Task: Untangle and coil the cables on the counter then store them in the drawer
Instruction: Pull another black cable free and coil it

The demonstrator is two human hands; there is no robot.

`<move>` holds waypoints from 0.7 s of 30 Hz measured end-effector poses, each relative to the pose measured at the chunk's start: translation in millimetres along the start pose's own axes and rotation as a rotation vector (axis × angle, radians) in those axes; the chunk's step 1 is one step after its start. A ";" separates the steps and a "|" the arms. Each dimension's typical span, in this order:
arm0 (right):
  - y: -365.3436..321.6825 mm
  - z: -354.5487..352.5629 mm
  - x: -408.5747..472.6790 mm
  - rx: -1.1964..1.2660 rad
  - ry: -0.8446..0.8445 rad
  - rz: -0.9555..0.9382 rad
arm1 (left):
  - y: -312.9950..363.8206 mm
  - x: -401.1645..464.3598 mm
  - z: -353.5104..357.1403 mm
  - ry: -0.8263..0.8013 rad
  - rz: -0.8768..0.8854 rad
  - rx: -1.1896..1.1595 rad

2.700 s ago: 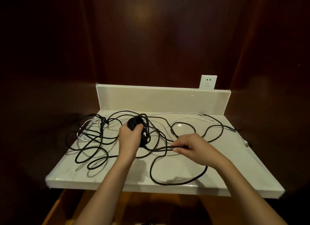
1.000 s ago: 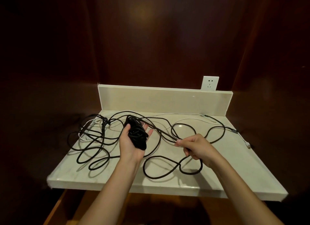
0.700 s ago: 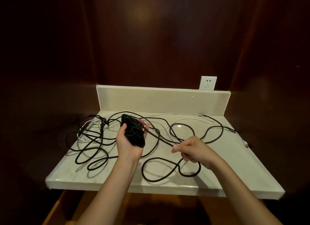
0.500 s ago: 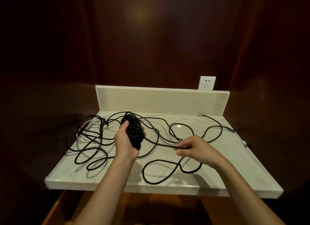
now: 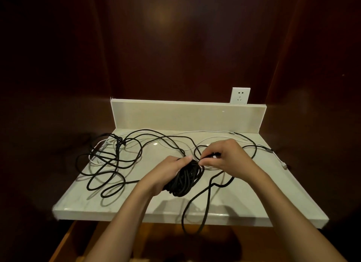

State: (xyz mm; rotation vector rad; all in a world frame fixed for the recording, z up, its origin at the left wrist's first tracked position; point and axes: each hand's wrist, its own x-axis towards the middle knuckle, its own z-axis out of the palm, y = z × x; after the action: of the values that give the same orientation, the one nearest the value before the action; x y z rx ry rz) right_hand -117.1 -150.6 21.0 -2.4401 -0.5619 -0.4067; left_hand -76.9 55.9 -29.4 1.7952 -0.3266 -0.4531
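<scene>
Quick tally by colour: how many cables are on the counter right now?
Black cable: 1, as far as the tangle shows, part coiled in the left hand
White cable: 1
Total: 2

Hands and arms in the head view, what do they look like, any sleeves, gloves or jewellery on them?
Both arms are bare for as far as the frame shows them, with no sleeves in view. The left hand and right hand wear no gloves. No ring, watch or bracelet shows on the visible sides. The lighting is dim, so finer marks cannot be told.
</scene>
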 end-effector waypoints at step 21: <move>17.2 13.5 7.0 1.005 -0.107 0.529 | -4.4 -17.7 6.3 -0.338 0.024 -0.402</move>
State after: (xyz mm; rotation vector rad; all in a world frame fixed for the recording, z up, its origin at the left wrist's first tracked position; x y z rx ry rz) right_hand -100.7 -152.9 5.1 -1.5321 -0.0794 0.2052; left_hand -95.5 59.6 -32.7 1.3201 -0.4555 -0.7515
